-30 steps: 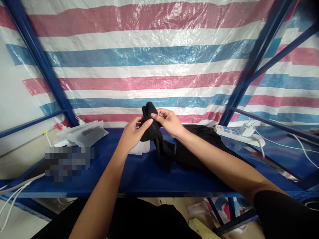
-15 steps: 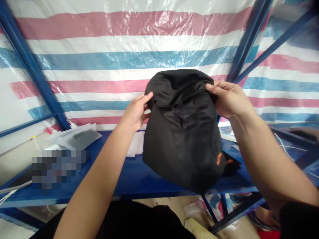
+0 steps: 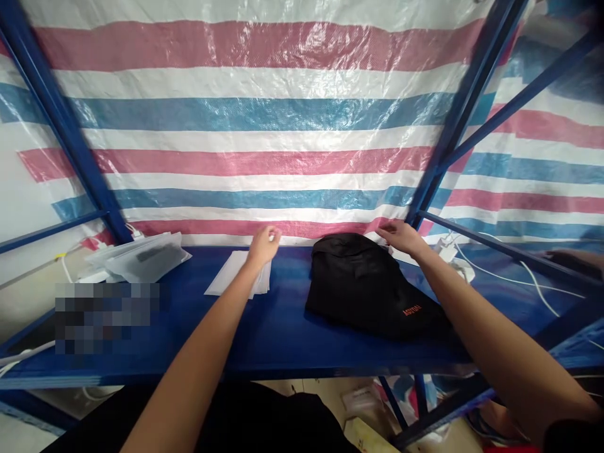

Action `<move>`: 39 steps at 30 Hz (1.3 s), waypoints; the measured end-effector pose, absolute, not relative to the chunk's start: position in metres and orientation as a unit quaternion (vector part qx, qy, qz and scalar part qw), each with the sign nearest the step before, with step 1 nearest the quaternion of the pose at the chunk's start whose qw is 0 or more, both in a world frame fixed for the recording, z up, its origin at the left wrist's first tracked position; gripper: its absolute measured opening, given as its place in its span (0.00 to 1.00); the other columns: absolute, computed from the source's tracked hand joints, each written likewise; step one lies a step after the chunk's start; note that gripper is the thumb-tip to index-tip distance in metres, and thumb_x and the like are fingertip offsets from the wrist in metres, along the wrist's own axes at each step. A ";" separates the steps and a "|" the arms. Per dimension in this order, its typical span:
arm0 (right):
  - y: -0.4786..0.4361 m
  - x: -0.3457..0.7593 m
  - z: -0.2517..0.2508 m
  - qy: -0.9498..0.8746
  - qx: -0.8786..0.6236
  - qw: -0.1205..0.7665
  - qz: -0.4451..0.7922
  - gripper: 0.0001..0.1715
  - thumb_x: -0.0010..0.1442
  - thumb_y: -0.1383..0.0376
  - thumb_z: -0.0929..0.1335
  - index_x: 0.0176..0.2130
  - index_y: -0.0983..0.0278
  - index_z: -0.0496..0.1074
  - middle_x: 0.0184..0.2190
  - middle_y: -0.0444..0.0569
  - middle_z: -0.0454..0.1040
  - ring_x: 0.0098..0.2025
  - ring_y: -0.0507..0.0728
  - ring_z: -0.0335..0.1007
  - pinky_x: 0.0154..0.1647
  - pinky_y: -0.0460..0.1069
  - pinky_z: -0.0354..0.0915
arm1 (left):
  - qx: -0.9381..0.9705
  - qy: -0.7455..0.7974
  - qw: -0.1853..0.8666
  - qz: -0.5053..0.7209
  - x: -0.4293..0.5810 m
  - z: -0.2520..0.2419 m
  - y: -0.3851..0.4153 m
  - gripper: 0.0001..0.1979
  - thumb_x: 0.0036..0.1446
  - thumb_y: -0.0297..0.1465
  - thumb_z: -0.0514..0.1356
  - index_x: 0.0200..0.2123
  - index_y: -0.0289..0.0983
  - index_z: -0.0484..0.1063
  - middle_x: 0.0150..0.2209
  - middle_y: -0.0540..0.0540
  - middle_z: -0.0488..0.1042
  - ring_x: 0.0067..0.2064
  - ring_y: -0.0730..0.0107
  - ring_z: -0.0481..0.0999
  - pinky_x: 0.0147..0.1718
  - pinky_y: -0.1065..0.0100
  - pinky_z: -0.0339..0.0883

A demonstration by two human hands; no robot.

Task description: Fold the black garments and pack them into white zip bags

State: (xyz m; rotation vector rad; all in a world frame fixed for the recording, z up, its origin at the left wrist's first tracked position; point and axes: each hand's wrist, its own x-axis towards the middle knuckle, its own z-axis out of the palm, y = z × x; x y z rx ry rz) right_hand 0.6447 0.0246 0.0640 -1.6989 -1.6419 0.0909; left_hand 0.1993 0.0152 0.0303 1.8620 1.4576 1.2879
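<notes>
A black cloth item (image 3: 363, 283) with orange lettering lies on the blue shelf (image 3: 278, 340), right of centre. Beyond its upper right edge my right hand (image 3: 400, 236) hovers with its fingers apart, holding nothing. My left hand (image 3: 264, 245) is over the back of the shelf, just above a small stack of white sheets or bags (image 3: 231, 274). Its fingers are curled, with the thumb and fingertips near each other; whether anything is between them is hard to make out.
Translucent plastic bags (image 3: 151, 258) lie at the back left. White cables and a plug (image 3: 446, 248) are at the back right. Blue metal posts (image 3: 457, 113) frame both sides, and a striped sheet (image 3: 264, 113) hangs behind.
The black cloth item was held up by both hands and now lies flat on the shelf. Both hands have let go of it and moved apart from it.
</notes>
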 end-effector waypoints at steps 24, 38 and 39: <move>0.026 0.344 -0.033 -0.865 -0.391 0.285 0.132 0.24 0.75 0.67 0.65 0.66 0.65 0.76 0.60 0.60 0.81 0.62 0.66 0.77 0.71 0.62 0.64 | 0.616 0.758 0.002 0.214 0.108 -0.028 -0.001 0.30 0.66 0.46 0.59 0.65 0.37 0.76 0.70 0.30 0.65 0.66 0.32 0.67 0.62 0.44 0.67; 0.021 0.337 -0.037 -0.857 -0.364 0.327 0.163 0.21 0.73 0.64 0.67 0.61 0.62 0.80 0.58 0.59 0.81 0.59 0.65 0.79 0.68 0.61 0.69 | 0.624 0.748 -0.017 0.226 0.111 -0.038 0.000 0.27 0.68 0.45 0.57 0.62 0.38 0.79 0.72 0.31 0.65 0.69 0.31 0.63 0.64 0.40 0.62; 0.021 0.337 -0.037 -0.862 -0.354 0.333 0.147 0.22 0.73 0.64 0.68 0.62 0.62 0.79 0.61 0.60 0.78 0.63 0.65 0.76 0.71 0.62 0.66 | 0.632 0.742 -0.022 0.220 0.112 -0.038 0.000 0.27 0.69 0.45 0.57 0.62 0.38 0.79 0.72 0.31 0.64 0.70 0.32 0.62 0.65 0.39 0.61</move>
